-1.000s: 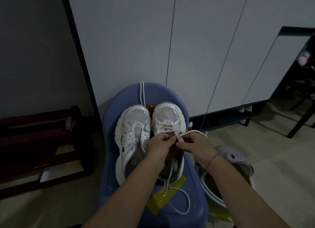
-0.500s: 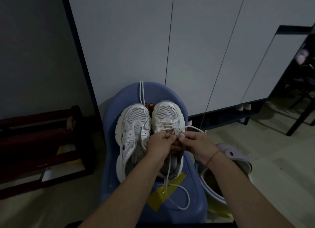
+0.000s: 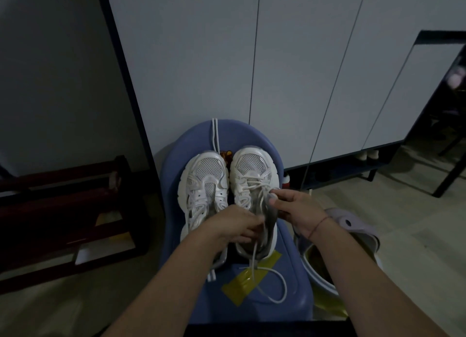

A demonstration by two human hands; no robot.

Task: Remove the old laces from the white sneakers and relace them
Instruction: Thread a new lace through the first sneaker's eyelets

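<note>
Two white sneakers stand side by side, toes away from me, on a blue plastic chair (image 3: pixel 290 281). The left sneaker (image 3: pixel 204 185) has no lace in its eyelets. The right sneaker (image 3: pixel 252 172) carries a white lace (image 3: pixel 253 183) crossed through its front eyelets. My left hand (image 3: pixel 237 227) lies over the right sneaker's tongue and pinches the lace. My right hand (image 3: pixel 293 209) pinches the lace at the sneaker's right eyelet row. A loose lace tail (image 3: pixel 273 285) curls over the seat toward me. Another white lace (image 3: pixel 215 135) hangs over the chair back.
Yellow tape (image 3: pixel 249 277) is stuck on the seat. A dark wooden rack (image 3: pixel 63 210) stands at the left. White cabinet doors (image 3: pixel 290 72) rise behind the chair. A lilac lidded bin (image 3: pixel 353 225) sits at the right, and a dark table leg (image 3: pixel 448 175) stands farther right.
My hands have parted: the left slid back toward me along the tongue, the right moved out to the shoe's right side. The lace loop beside the right hand is gone.
</note>
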